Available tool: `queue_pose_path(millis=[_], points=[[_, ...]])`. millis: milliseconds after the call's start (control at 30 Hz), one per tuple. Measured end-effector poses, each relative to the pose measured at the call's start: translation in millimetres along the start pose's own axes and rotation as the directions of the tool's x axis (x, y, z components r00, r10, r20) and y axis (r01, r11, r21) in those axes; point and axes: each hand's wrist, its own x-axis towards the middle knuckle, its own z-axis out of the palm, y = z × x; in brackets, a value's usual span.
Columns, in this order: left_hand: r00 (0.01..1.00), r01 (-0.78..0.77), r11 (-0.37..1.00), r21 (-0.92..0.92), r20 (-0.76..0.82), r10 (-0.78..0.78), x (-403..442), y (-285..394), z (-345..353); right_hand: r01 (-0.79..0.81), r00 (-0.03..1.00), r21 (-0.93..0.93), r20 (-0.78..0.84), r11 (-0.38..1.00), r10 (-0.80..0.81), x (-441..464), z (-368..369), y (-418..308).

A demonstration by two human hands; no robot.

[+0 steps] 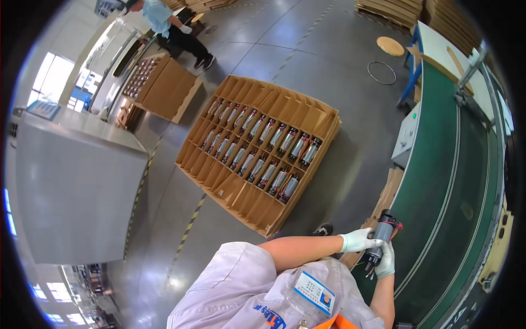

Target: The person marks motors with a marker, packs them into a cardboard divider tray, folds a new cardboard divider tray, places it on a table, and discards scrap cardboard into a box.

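Head view: your left hand (357, 240) and right hand (387, 261) grip motor (381, 234); support barrel, don't pinch red wires (398, 226).

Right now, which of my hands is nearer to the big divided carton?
Your left. The left hand is on the side of the held cylinder facing the divided carton; the right hand is on its far side, by the green belt.
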Motion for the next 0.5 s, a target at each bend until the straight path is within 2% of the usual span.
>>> queue_pose_path(millis=[33,100,133,167,200,233,300,333,367,400,500], points=[[0.999,0.031,0.991,-0.132,0.024,-0.028,-14.2,2.0,-13.1,0.041,0.999,-0.114,0.038,0.993,-0.037,0.4,23.3,-3.5],[0.993,0.032,0.953,-0.302,-0.095,-0.063,-42.1,-2.2,-29.2,0.115,0.992,-0.421,0.092,0.900,-0.084,9.7,63.9,-5.1],[0.982,-0.046,0.911,-0.410,-0.184,-0.033,-43.6,-20.3,-32.2,0.091,0.993,-0.456,0.107,0.885,-0.047,19.5,80.8,1.7],[0.984,-0.030,0.877,-0.479,-0.170,-0.059,-62.1,-13.6,-47.6,0.144,0.986,-0.557,0.146,0.818,-0.074,24.8,102.6,4.3],[0.985,-0.013,0.837,-0.547,-0.152,-0.084,-82.5,-8.2,-62.4,0.113,0.986,-0.647,0.168,0.754,-0.004,23.5,133.2,-2.3],[0.939,-0.048,0.783,-0.620,-0.295,-0.176,-90.0,-19.9,-64.1,0.184,0.978,-0.703,0.202,0.686,-0.055,38.0,134.5,24.0],[0.923,-0.075,0.689,-0.721,-0.312,-0.226,-108.8,-45.7,-88.0,0.149,0.978,-0.898,0.197,0.415,0.075,25.7,206.2,6.7],[0.932,-0.127,0.612,-0.781,-0.305,-0.197,-118.8,-63.7,-99.0,0.231,0.964,-0.926,0.259,0.300,0.055,33.4,220.2,24.1],[0.937,-0.155,0.562,-0.812,-0.301,-0.176,-129.2,-83.3,-113.7,0.227,0.959,-0.930,0.265,0.290,0.098,40.8,235.4,40.9],[0.943,-0.179,0.509,-0.842,-0.294,-0.156,-141.1,-101.5,-126.9,0.302,0.944,-0.943,0.316,0.141,0.094,40.2,258.2,51.5],[0.900,-0.302,0.416,-0.858,-0.401,-0.174,-189.9,-132.0,-167.9,0.379,0.910,-0.925,0.378,0.024,0.171,37.0,334.2,86.7]])
